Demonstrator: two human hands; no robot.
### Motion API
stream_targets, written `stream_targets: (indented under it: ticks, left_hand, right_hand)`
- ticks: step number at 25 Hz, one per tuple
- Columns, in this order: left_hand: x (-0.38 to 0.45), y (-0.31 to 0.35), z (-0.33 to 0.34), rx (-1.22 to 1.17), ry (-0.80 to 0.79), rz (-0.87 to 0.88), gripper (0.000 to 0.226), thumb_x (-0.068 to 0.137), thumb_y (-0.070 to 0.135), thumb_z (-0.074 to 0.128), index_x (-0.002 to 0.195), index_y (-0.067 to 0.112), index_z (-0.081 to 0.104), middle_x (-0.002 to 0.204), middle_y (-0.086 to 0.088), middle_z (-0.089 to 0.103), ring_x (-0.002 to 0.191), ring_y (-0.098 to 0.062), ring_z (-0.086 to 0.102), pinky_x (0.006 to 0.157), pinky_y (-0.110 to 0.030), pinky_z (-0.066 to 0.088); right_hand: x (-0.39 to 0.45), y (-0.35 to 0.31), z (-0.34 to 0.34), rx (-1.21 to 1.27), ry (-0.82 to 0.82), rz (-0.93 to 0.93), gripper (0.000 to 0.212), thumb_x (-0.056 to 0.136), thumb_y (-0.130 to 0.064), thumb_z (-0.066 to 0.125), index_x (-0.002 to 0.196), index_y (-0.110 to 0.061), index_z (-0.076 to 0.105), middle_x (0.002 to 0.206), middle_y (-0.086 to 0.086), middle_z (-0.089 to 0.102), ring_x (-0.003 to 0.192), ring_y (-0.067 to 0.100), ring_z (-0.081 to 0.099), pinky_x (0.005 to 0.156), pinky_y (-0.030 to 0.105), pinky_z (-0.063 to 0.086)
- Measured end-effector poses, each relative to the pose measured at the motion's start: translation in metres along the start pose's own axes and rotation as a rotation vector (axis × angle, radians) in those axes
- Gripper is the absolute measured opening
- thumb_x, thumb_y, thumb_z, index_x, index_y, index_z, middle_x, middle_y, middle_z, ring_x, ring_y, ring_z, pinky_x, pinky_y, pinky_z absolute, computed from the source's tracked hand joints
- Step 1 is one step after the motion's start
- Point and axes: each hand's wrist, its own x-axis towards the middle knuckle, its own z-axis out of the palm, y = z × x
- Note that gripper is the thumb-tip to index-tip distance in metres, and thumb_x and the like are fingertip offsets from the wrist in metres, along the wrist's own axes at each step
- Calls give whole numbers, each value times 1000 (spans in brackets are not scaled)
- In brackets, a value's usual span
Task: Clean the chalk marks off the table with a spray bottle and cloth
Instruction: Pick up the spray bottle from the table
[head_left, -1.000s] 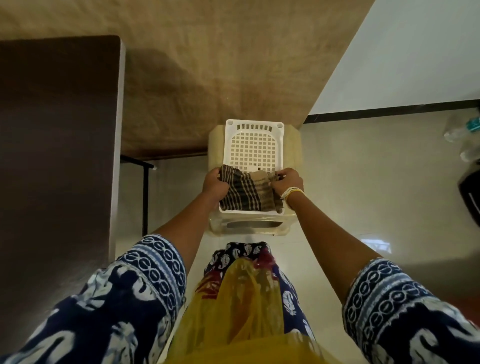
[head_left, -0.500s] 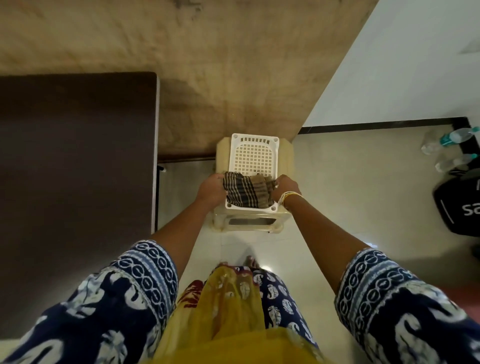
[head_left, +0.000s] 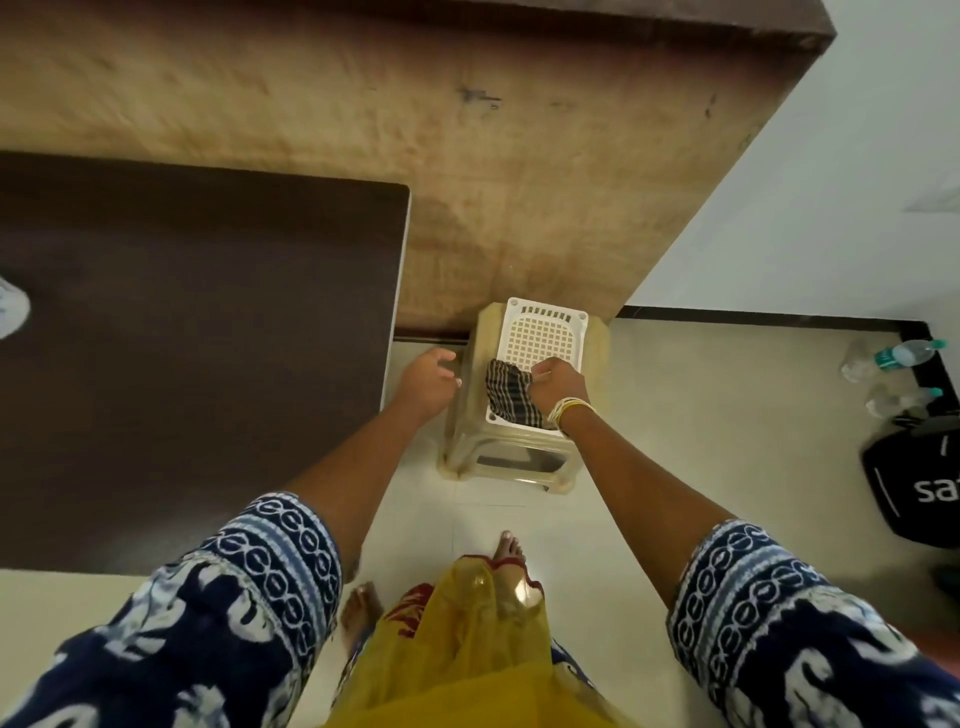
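Observation:
A brown checked cloth (head_left: 509, 395) lies on a white plastic basket tray (head_left: 543, 332) that sits on a beige plastic stool (head_left: 467, 415). My right hand (head_left: 558, 382) grips the cloth's right end. My left hand (head_left: 428, 374) hovers to the left of the stool, fingers relaxed, holding nothing. The dark brown table (head_left: 197, 353) fills the left of the view. A white object (head_left: 10, 312) at its left edge is cut off by the frame. No chalk marks or spray bottle can be made out.
A large wooden block (head_left: 415, 130) stands behind the stool and table. Plastic water bottles (head_left: 893, 356) and a black bag (head_left: 919, 478) lie on the tiled floor at the right. My bare feet (head_left: 509, 548) stand in front of the stool.
My left hand has let go of the cloth and moved left off the stool. My right hand still grips the cloth. The view has pulled back, showing more of the table.

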Motion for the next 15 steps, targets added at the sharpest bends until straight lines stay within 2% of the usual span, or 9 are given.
stream_targets:
  ticks: [1,3,4,5,6,9,12,15]
  left_hand:
    - [-7,-8,-14,2,25,8,41,86,5,61,126,8,57,102,-20,69,102,-29,65,82,-23,45]
    - [-20,-23,-40,14,69,24,36,88,9,58,124,11,60,99,-7,69,97,-20,63,79,-18,41]
    - [-27,-31,-54,15,84,34,34,89,9,57,123,11,60,98,-4,67,95,-18,62,79,-18,41]
    - [-34,-40,-69,9,89,38,34,89,9,56,122,11,61,98,-4,67,95,-18,62,81,-20,43]
    - [-40,-52,-86,3,91,45,33,89,8,56,122,10,61,96,-6,68,96,-21,64,82,-22,45]
    - [-59,-89,-141,-5,104,39,32,90,8,59,121,11,61,88,-10,68,97,-26,66,84,-25,47]
    - [-75,-128,-199,-13,145,32,30,89,8,60,119,10,62,93,-16,70,97,-29,67,84,-29,49]
    - [-86,-159,-246,-50,198,-15,29,88,11,62,117,13,63,89,-10,67,96,-30,67,83,-33,51]
  right_hand:
    - [-8,-7,9,100,17,10,19,84,-5,52,90,-19,63,107,13,68,95,32,65,86,43,55]
    - [-23,-24,29,303,17,26,23,87,-4,46,75,-20,57,85,14,70,68,25,66,60,34,56]
    - [-33,-36,38,370,9,23,24,90,-3,43,75,-18,55,75,13,67,57,20,62,47,26,49]
    - [-42,-47,48,400,3,12,24,93,-5,41,76,-17,54,69,10,64,49,15,59,40,20,41]
    - [-54,-60,61,419,5,-6,25,95,-7,41,78,-17,55,66,8,63,46,12,58,37,17,37]
    - [-86,-96,103,413,-1,-56,23,97,-13,42,83,-15,60,60,2,64,46,8,59,39,15,39]
    - [-114,-137,145,426,-15,-105,21,95,-14,43,88,-13,63,62,3,65,47,10,59,40,13,40]
    - [-137,-179,176,429,-55,-154,22,95,-15,44,82,-17,62,64,3,66,50,13,60,46,18,41]
